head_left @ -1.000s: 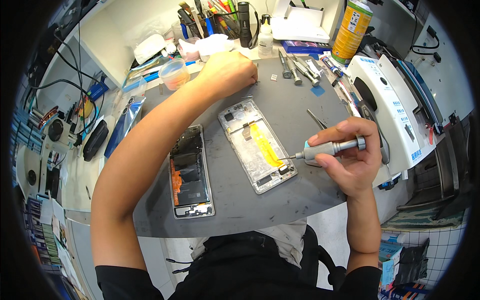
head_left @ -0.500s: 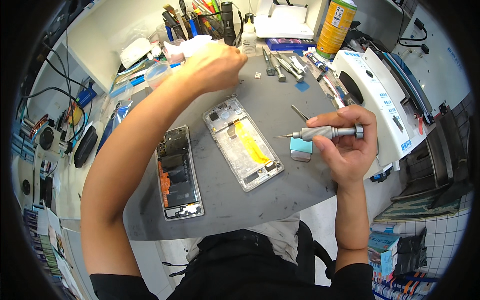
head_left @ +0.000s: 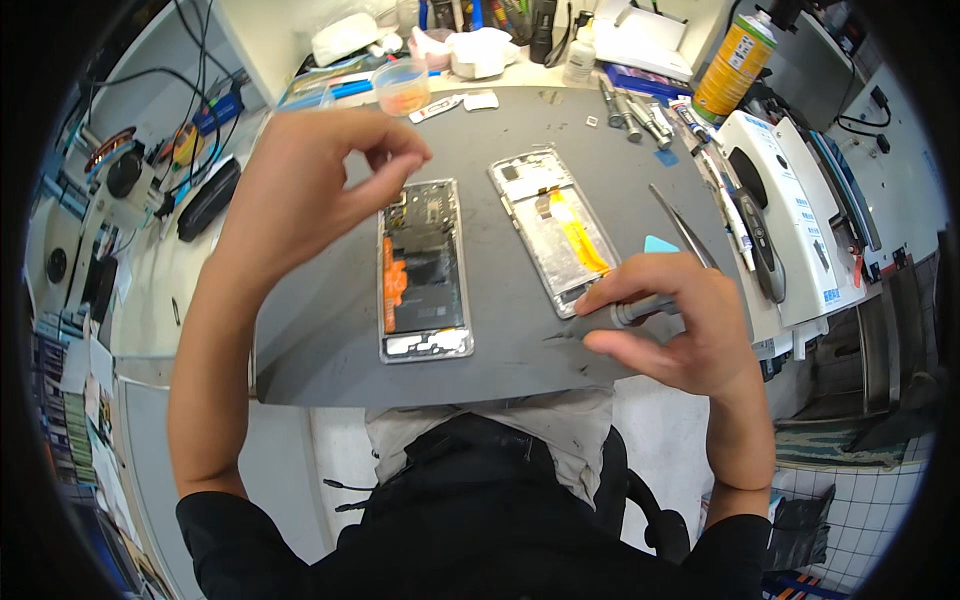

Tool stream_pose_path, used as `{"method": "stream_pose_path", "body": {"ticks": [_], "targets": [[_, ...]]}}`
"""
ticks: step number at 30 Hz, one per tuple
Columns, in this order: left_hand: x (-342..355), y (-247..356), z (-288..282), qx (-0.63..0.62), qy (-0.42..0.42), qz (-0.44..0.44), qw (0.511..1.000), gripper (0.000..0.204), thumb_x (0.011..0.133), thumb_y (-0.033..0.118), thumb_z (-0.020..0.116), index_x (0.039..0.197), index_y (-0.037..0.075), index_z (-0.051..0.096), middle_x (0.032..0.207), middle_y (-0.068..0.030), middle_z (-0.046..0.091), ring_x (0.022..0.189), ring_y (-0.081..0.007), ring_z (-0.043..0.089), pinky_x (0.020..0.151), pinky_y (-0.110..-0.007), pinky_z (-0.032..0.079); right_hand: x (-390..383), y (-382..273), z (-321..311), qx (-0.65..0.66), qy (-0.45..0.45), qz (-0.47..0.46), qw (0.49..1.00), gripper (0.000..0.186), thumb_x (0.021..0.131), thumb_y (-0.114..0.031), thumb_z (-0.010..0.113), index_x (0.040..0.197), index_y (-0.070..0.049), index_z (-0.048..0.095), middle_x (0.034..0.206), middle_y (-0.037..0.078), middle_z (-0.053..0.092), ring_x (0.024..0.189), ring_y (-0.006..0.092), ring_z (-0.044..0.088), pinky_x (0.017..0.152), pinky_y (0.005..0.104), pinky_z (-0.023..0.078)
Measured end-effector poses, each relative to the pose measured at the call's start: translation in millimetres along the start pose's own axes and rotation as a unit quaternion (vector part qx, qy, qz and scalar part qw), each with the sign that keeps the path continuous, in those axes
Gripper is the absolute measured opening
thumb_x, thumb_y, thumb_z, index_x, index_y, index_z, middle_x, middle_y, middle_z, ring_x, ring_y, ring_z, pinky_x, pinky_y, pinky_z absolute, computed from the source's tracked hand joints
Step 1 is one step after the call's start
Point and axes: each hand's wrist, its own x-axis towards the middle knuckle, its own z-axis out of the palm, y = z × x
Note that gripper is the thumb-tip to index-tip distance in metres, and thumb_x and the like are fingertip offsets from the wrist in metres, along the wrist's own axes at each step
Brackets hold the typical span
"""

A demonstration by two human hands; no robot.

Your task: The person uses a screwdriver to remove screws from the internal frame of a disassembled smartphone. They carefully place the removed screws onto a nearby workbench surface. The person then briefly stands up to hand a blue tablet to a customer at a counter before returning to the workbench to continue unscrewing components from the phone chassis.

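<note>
Right hand [head_left: 680, 325], lower right of centre: grip closed around grey metal screwdriver [head_left: 645, 310], tip beside silver phone frame with orange flex [head_left: 555, 225]. Left hand [head_left: 315, 185], upper left: fingertips pinched together above opened black phone [head_left: 422, 270] on grey tabletop [head_left: 310, 350]; pinched item too small to tell.

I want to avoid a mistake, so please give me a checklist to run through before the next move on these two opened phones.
1. Grey screwdriver gripped in right hand: ok.
2. Left hand pinches a small part between its fingertips: cannot tell, too small.
3. Dark opened phone body with orange cable lies flat on the grey mat: ok.
4. Silver phone frame with yellow strip lies flat, beside the driver: ok.
5. Metal tweezers within reach: ok.
</note>
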Motion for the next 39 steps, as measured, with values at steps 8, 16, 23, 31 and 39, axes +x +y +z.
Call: {"method": "stream_pose_path", "body": {"ticks": [8, 16, 23, 31, 39], "targets": [[-73, 9, 19, -0.151, 0.007, -0.035, 0.988, 0.01, 0.083, 0.014, 0.08, 0.087, 0.006, 0.076, 0.074, -0.0024, 0.072, 0.06, -0.0085, 0.062, 0.05, -0.023, 0.044, 33, -5, 15, 0.046, 0.081, -0.056, 0.994, 0.046, 0.085, 0.004, 0.074, 0.12, 0.0, 0.044, 0.106, 0.023, 0.069, 0.102, 0.0267, 0.071, 0.078, 0.0326, 0.063], [-77, 16, 25, -0.226, 0.025, -0.049, 0.973, 0.009, 0.082, 0.013, 0.081, 0.086, 0.007, 0.077, 0.072, -0.0019, 0.073, 0.058, -0.0067, 0.062, 0.05, -0.022, 0.044, 61, -12, 26, 0.088, 0.059, -0.114, 0.988, 0.046, 0.087, 0.012, 0.066, 0.123, 0.002, 0.04, 0.108, 0.029, 0.067, 0.102, 0.0273, 0.07, 0.082, 0.0312, 0.06], [-79, 11, 26, -0.23, 0.039, -0.035, 0.972, 0.009, 0.082, 0.014, 0.081, 0.086, 0.008, 0.077, 0.072, -0.0011, 0.073, 0.058, -0.0058, 0.061, 0.05, -0.021, 0.043, 67, -9, 25, 0.081, 0.033, -0.142, 0.986, 0.048, 0.087, 0.012, 0.067, 0.123, 0.002, 0.038, 0.107, 0.03, 0.066, 0.101, 0.0291, 0.07, 0.08, 0.032, 0.061], [-77, 9, 24, -0.215, 0.047, -0.037, 0.975, 0.01, 0.083, 0.016, 0.082, 0.086, 0.008, 0.077, 0.071, 0.0006, 0.072, 0.058, -0.0039, 0.059, 0.05, -0.02, 0.041, 71, -13, 19, 0.02, 0.023, -0.165, 0.986, 0.048, 0.087, 0.012, 0.066, 0.125, 0.002, 0.038, 0.105, 0.029, 0.067, 0.102, 0.0302, 0.07, 0.081, 0.0324, 0.061], [-76, 13, 25, -0.244, 0.017, -0.081, 0.966, 0.011, 0.082, 0.017, 0.082, 0.087, 0.008, 0.077, 0.071, 0.0006, 0.072, 0.059, -0.0049, 0.06, 0.052, -0.021, 0.043, 67, -17, 22, -0.017, 0.026, -0.159, 0.987, 0.049, 0.085, 0.009, 0.072, 0.122, 0.002, 0.042, 0.105, 0.028, 0.068, 0.098, 0.0262, 0.072, 0.074, 0.0261, 0.062]]}}
